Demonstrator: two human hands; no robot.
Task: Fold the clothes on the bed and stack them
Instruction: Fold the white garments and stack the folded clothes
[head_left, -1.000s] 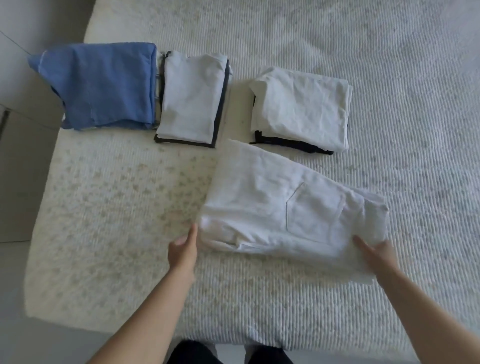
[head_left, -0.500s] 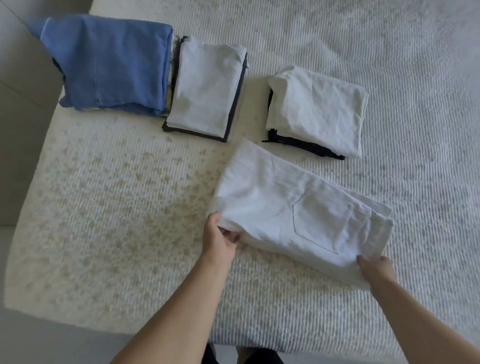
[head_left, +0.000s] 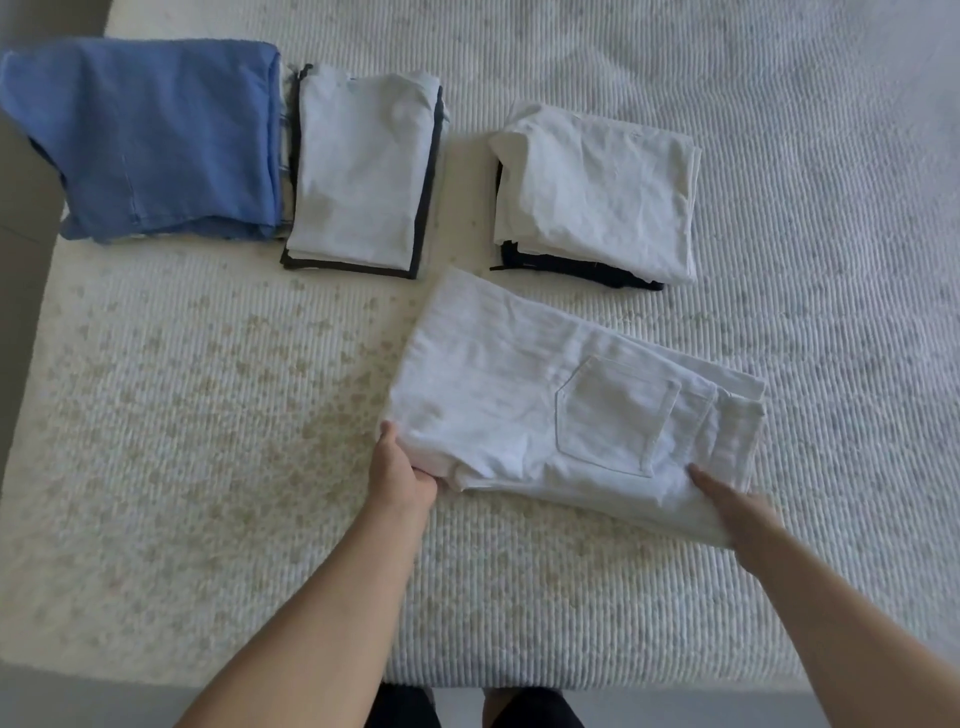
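We see both hands on the folded white trousers (head_left: 530, 410), which lie on the bed (head_left: 182, 467) with the back pocket (head_left: 613, 415) facing up.

The left hand (head_left: 400, 473) grips the near left corner of the trousers: the thumb lies up along the cloth edge and the fingers are curled under the fold, out of sight.

The right hand (head_left: 727, 501) holds the near right end, close to the waistband. Its thumb rests flat on top of the cloth; the rest of the fingers are hidden beneath the cloth, so we cannot tell how tightly they are curled, though the cloth sits pinched between thumb and fingers.

The trousers span the space between the two hands and stretch away from them, up and to the left.

Beyond the hands lie three folded stacks. Straight beyond the right hand sits a white stack (head_left: 597, 192) with a dark garment showing beneath it. Beyond the left hand is a second white stack (head_left: 363, 171) edged with dark cloth, and touching its left side is a blue folded garment (head_left: 150, 135) at the bed's far left edge.
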